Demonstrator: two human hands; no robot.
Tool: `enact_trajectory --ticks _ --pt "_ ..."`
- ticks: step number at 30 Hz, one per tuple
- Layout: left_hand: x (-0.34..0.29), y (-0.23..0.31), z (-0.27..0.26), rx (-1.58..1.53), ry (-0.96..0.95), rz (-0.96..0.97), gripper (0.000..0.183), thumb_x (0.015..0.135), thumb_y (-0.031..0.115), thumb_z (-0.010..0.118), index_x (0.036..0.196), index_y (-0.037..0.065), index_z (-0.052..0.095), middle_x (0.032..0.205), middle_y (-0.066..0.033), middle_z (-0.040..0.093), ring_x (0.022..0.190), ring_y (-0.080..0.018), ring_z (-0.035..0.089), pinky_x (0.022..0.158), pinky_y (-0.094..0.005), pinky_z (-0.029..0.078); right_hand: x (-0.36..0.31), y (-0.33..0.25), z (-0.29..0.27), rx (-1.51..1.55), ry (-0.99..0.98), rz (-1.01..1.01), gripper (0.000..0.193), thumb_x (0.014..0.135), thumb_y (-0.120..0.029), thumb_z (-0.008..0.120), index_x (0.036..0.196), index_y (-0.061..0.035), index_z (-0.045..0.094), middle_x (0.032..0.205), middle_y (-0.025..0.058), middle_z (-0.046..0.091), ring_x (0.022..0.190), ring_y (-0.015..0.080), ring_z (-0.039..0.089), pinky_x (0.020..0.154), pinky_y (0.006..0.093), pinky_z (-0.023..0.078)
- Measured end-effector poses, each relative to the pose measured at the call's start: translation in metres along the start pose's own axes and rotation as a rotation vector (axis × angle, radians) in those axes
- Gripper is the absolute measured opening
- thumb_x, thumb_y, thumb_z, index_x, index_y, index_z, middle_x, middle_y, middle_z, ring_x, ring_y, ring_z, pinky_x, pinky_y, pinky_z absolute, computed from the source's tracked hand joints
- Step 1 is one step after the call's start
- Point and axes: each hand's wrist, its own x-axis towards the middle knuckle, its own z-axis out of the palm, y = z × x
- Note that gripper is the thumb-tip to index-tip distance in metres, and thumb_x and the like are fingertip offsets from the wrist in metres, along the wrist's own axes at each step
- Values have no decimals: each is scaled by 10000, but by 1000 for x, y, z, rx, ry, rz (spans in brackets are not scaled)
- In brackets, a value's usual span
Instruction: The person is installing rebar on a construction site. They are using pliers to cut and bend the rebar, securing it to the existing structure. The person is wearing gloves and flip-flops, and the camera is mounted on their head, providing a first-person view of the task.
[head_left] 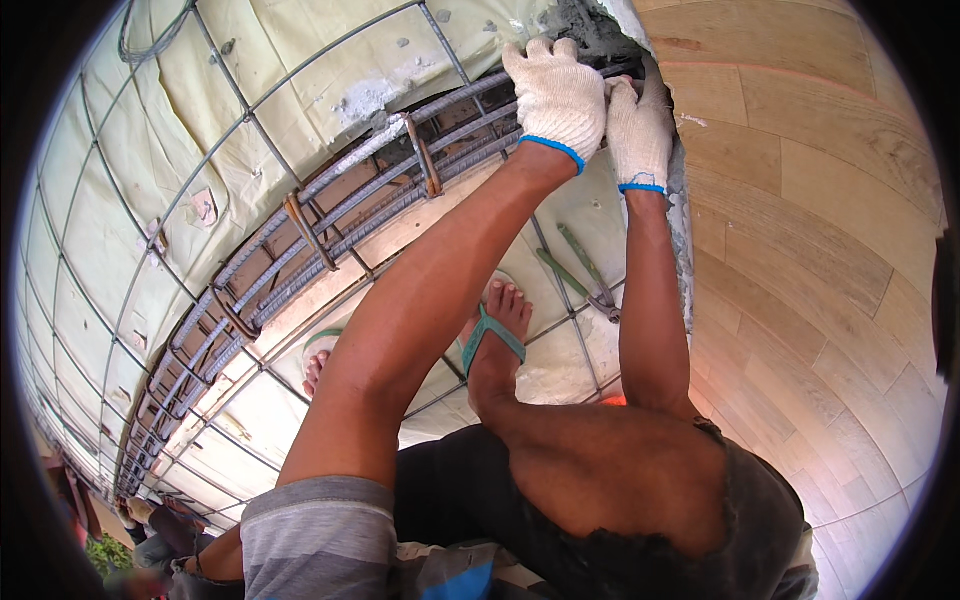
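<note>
Head view: a pale plastic sheet under a grid of thin steel mesh (110, 240) covers the ground, and a tan wood-grain wall (820, 250) curves up the right side. Across the mesh runs a long cage of ribbed grey steel bars with rusty stirrups (330, 215), its far end meeting the wall by a patch of grey mortar. The left hand (556, 95), in a white knit glove with a blue cuff, is curled over the cage's end bars. The right hand (640, 132), gloved alike, grips the same end just beside it. Green-handled pincers (585, 275) lie on the mesh below the hands, near a foot in a teal sandal (495, 335).
</note>
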Motion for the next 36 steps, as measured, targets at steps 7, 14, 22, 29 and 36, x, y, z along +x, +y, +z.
enact_trajectory --ticks 7,14,22,29,36 --pt "-5 2 -2 1 -17 32 361 881 393 724 1022 94 870 1370 -138 683 1326 -389 563 1181 -704 275 9 -7 -10 226 -180 181 544 994 -321 592 1464 -48 619 1392 272 673 1300 401 639 1120 444 482" --pt "-1 12 5 -5 178 214 327 935 356 704 997 60 830 1321 -117 682 1325 -352 558 1202 -720 254 7 15 -3 384 -195 126 432 1089 -348 453 1369 -80 644 1302 206 714 1221 399 661 1080 456 484" --pt "31 -17 -16 -28 -19 410 283 939 318 672 1061 106 814 1222 -122 684 1237 -348 595 1194 -618 351 -3 13 1 136 -171 -8 437 1118 -362 440 1509 -218 571 1450 191 656 1352 418 599 1099 500 487" --pt "30 -37 -13 -283 -158 417 341 948 363 696 1191 156 815 1317 -140 685 1236 -395 596 1126 -518 440 -9 19 9 177 -26 -120 369 1027 -128 594 1378 -35 665 1285 201 728 1161 312 709 1008 408 552" --pt "21 -41 -14 -127 -61 412 433 835 397 790 1203 168 785 1278 -105 704 1235 -355 619 1121 -531 443 -4 20 7 249 -157 88 363 1027 -132 587 1365 -31 672 1281 174 736 1127 278 708 1002 388 553"
